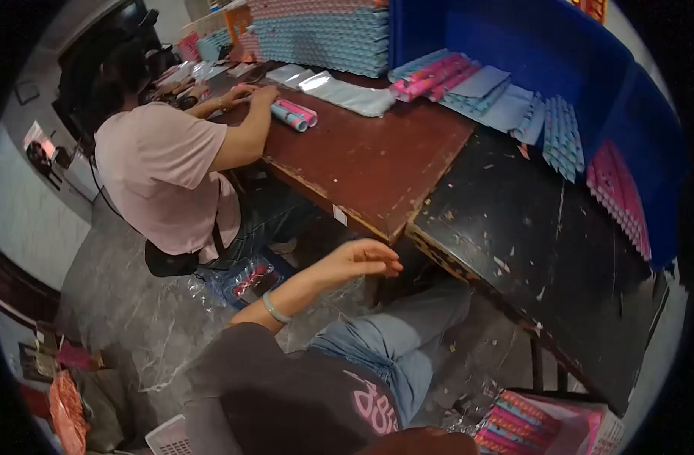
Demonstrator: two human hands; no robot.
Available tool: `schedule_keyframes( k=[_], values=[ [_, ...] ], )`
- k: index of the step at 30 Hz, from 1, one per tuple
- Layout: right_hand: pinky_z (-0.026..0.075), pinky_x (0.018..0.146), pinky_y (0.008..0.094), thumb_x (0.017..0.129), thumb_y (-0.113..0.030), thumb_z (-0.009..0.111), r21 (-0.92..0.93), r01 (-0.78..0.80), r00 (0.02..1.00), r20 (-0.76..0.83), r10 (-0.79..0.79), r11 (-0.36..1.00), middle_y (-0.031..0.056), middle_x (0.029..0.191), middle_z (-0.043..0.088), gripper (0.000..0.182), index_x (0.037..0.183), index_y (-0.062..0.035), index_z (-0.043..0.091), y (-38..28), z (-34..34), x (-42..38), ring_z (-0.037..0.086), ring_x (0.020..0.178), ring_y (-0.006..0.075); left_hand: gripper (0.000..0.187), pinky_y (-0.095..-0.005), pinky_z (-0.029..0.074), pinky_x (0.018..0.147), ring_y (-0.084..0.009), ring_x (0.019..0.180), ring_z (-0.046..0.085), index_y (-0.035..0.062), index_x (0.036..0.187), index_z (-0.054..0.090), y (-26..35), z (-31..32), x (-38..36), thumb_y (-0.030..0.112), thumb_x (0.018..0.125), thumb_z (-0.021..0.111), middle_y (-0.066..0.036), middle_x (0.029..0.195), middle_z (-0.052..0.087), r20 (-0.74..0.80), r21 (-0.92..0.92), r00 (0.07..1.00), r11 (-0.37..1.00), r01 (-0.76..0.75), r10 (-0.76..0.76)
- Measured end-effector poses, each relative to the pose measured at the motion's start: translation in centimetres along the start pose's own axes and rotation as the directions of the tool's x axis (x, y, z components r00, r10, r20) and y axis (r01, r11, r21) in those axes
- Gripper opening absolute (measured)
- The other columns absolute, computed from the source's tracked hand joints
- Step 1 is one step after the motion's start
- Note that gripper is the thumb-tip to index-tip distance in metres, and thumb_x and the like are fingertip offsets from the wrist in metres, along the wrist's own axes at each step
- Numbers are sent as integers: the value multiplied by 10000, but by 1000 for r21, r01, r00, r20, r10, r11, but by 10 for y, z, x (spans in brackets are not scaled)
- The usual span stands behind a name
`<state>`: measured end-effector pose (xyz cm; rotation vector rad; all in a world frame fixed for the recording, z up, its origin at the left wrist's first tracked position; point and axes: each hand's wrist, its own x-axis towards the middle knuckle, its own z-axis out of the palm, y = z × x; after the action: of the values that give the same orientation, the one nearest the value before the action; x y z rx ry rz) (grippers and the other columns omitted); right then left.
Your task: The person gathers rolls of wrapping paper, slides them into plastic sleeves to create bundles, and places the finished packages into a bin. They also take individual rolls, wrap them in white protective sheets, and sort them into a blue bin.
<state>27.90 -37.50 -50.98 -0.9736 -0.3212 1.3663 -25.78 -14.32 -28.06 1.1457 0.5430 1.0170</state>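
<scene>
My left hand (368,258) hangs in the air by the front corner of the tables, with a pale bracelet on its wrist. Its fingers are loosely bent, the thumb stands apart from them, and nothing shows in its grasp. Closest to it are the edges of the red-brown table (362,178) and the black table (506,220). My right hand is out of sight; a blurred brown shape at the bottom edge may be part of that arm. Pink and light-blue patterned tubes (430,78) lie at the back, beside flat pale-blue sheets (479,83).
A co-worker (165,152) sits at left, hands near two patterned tubes (294,115). Clear plastic bags (347,95) lie behind. Stacked tubes (316,38) and a blue partition (513,38) line the back. A box of patterned tubes (521,425) stands low at right.
</scene>
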Motion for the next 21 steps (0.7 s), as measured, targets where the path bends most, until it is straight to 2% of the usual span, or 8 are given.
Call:
schedule_keyframes(
  k=[5,7,9,10,13,17,19,21],
  values=[
    [524,777,386,911,-238,566,-344,-25,943,304,136,939,168,969,679,427,1239,35,547,-81,132,18,668,861,274,200,-357,498,903,-240,997,646,-18,1095,583,86,-67,-2,90,927,569,-146,1031,664,-370,207,837,914,-350,404],
    [525,771,383,905,-229,570,-459,0,898,390,202,888,171,973,676,424,1229,45,550,-102,187,16,667,860,272,192,-309,494,883,-198,991,641,-8,1093,588,99,-101,10,93,931,565,-122,1022,667,-360,308,792,864,-398,493],
    [525,765,380,900,-220,574,-568,43,844,461,275,822,174,978,672,421,1218,55,554,-121,242,17,666,859,270,188,-256,482,859,-142,983,627,5,1093,591,108,-123,23,89,926,569,-88,1024,667,-404,642,719,735,-218,566],
    [526,762,379,897,-215,577,-617,73,814,491,312,783,176,980,670,420,1213,60,555,-130,270,24,666,858,269,186,-228,478,831,-108,974,614,10,1089,597,108,-130,30,80,918,576,-61,1027,665,-373,690,688,682,-242,622],
    [527,753,375,888,-201,583,-740,187,717,552,425,646,181,986,664,415,1198,76,561,-148,349,30,664,857,266,185,-243,493,818,-125,977,622,12,1078,608,101,-149,45,63,901,587,-57,1012,667,-394,684,641,676,-275,659],
    [528,741,369,877,-182,592,-823,363,583,567,582,437,188,995,657,409,1177,96,568,-161,446,38,662,855,262,240,-309,507,753,-224,890,647,34,1051,616,98,-153,43,137,838,652,-119,982,659,-329,889,609,453,-58,722],
    [534,768,382,895,-158,627,-747,288,516,648,561,599,182,907,691,311,1116,60,634,-147,487,65,679,819,264,256,-348,504,755,-261,874,632,36,1024,620,96,-156,44,179,816,665,-123,947,643,-314,914,620,406,-8,719],
    [533,752,354,914,-153,606,-744,468,456,666,590,477,158,875,691,285,1105,58,634,-134,536,93,677,808,222,273,-365,496,762,-273,870,622,38,1011,623,91,-161,46,206,802,676,-126,933,634,-288,936,614,350,20,735]
  ],
)
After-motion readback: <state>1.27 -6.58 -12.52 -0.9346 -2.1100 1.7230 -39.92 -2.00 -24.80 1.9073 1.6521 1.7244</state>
